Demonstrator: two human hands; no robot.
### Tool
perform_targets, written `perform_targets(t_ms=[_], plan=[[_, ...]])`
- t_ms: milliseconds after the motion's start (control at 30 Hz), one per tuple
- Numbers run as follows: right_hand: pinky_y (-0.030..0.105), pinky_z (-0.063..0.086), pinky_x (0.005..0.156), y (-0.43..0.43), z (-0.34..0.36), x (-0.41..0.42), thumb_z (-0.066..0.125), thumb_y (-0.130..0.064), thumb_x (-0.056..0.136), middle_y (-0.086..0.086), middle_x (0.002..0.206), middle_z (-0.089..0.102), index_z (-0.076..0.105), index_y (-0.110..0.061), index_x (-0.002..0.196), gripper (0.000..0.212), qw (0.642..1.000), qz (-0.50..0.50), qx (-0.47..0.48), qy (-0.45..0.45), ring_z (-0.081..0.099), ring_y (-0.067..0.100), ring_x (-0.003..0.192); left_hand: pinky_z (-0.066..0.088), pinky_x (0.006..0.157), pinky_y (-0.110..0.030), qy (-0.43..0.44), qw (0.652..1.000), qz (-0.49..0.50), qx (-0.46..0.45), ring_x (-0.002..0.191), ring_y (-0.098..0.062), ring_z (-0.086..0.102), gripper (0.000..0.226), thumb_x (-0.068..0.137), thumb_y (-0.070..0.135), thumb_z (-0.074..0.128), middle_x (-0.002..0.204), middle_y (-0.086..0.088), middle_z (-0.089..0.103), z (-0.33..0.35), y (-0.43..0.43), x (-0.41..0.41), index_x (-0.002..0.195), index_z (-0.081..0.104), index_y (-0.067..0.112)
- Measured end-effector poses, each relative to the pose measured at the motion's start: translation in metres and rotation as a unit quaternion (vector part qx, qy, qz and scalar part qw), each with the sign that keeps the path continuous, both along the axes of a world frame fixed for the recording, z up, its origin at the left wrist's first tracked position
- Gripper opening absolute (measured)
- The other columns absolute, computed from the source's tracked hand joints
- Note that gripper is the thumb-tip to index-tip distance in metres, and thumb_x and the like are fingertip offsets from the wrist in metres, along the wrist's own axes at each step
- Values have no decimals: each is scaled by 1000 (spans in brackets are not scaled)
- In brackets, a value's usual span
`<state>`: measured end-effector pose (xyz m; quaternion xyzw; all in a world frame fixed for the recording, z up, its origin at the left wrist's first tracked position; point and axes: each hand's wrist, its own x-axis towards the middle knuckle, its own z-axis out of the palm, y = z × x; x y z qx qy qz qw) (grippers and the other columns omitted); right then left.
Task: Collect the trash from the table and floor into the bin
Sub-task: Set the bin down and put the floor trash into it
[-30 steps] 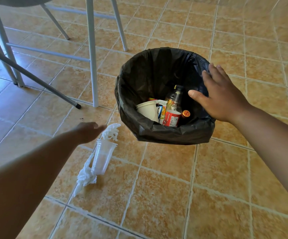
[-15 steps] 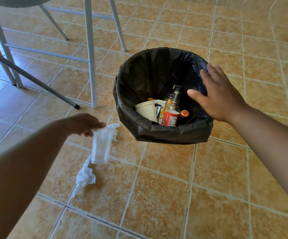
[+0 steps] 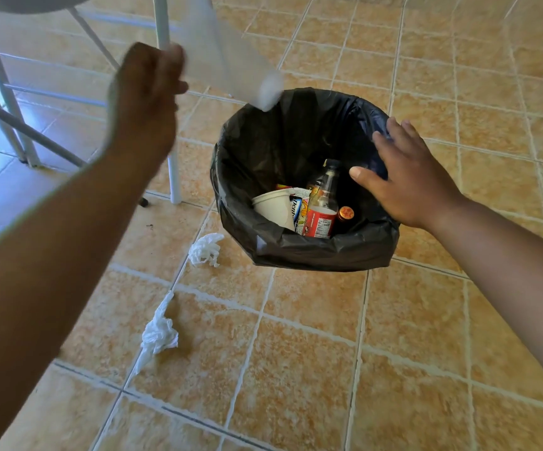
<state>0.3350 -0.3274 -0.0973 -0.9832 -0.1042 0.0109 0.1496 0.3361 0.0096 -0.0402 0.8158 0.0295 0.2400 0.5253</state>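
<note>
The bin [image 3: 325, 252], lined with a black bag, stands on the tiled floor. Inside it lie a white tub [image 3: 273, 209], a red-labelled bottle [image 3: 323, 203] and some wrappers. My left hand [image 3: 146, 92] is raised to the left of the bin, pinching a clear plastic cup [image 3: 231, 66]. The cup is motion-blurred, and its far end reaches over the bin's back rim. My right hand [image 3: 406, 177] rests with fingers spread on the bin's right rim. Two crumpled white tissues lie on the floor, one [image 3: 205, 249] by the bin's left side and one [image 3: 159, 333] nearer me.
White metal furniture legs [image 3: 174, 164] stand just left of the bin, with more legs and crossbars [image 3: 0, 92] at the far left. A dark slanted bar [image 3: 29, 131] runs down to the floor there. Tiled floor stretches right and toward me.
My left hand picked the plastic cup up off the floor tissue and swung it up toward the bin. The tissues stay on the floor. My right hand stayed on the rim.
</note>
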Motion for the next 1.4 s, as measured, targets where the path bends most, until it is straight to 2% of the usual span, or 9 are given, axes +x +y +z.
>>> perform_targets(t_ms=[100, 200, 433, 733, 867, 1033, 1133, 1267, 1400], plan=[[41, 6, 121, 0, 0, -1, 40, -64, 95, 1, 168, -2, 18, -18, 158, 81, 1000, -1, 1, 2, -10, 16, 153, 43, 82, -20, 34, 984, -58, 164, 98, -3, 60, 31, 79, 55, 64, 113, 17, 62, -18, -33, -15, 93, 60, 28], [41, 6, 120, 0, 1, -2, 41, -63, 96, 1, 168, -2, 18, -18, 158, 80, 1000, -2, 5, 3, -10, 16, 153, 38, 94, -25, 46, 949, -134, 282, 119, -19, 53, 52, 69, 55, 76, 129, -1, 61, -40, -39, -25, 106, 69, 19], [43, 7, 121, 2, 3, -3, 41, -61, 97, 1, 168, -2, 19, -18, 158, 78, 1000, -3, 8, 6, -9, 17, 153, 18, 115, -32, 122, 934, -136, 306, 147, -18, 19, 74, 92, 55, 50, 162, 0, 18, -64, -24, -25, 152, 30, 17], [43, 8, 121, 1, 3, -4, 40, -62, 97, 1, 168, -2, 19, -17, 158, 79, 1000, -4, 3, 7, -10, 16, 153, 9, 110, -24, 138, 926, -146, 319, 148, -10, 9, 79, 92, 61, 35, 164, 6, 3, -77, -21, -22, 155, 15, 17], [44, 8, 121, 2, 4, -4, 39, -64, 96, 1, 168, -2, 19, -18, 158, 80, 1000, -4, 0, 9, -10, 15, 153, 8, 111, -24, 117, 947, -137, 265, 148, -9, 7, 70, 97, 60, 27, 164, 4, 7, -79, -18, -24, 155, 17, 22], [43, 8, 121, 3, 4, -4, 39, -64, 95, 2, 168, -2, 19, -17, 158, 82, 1000, -2, 2, 10, -10, 16, 153, 37, 92, -35, 114, 985, 21, 129, 113, -20, 50, 55, 96, 53, 28, 125, -8, 54, -102, 3, -13, 130, 51, 17], [43, 8, 121, 2, 3, -3, 39, -65, 95, 1, 168, -1, 19, -16, 158, 82, 1000, -2, 2, 8, -9, 15, 153, 45, 85, -36, 250, 941, 25, 225, 105, -26, 59, 43, 95, 38, 54, 123, -10, 58, -140, 30, -10, 131, 49, 14], [43, 8, 121, 1, 2, -3, 39, -65, 94, 1, 168, -1, 20, -17, 158, 82, 1000, -5, -1, 5, -9, 15, 153, 46, 96, -45, 361, 856, -68, 364, 119, -33, 53, 56, 90, 30, 64, 135, -18, 53, -190, 53, -33, 138, 44, 11], [43, 8, 121, 1, 1, -2, 40, -63, 95, 2, 168, 0, 22, -16, 158, 81, 1000, -5, 3, 0, -7, 16, 153, 27, 114, -52, 428, 685, -267, 525, 147, -32, 14, 84, 92, 39, 60, 164, -2, 0, -225, 59, -59, 155, 6, 33]])
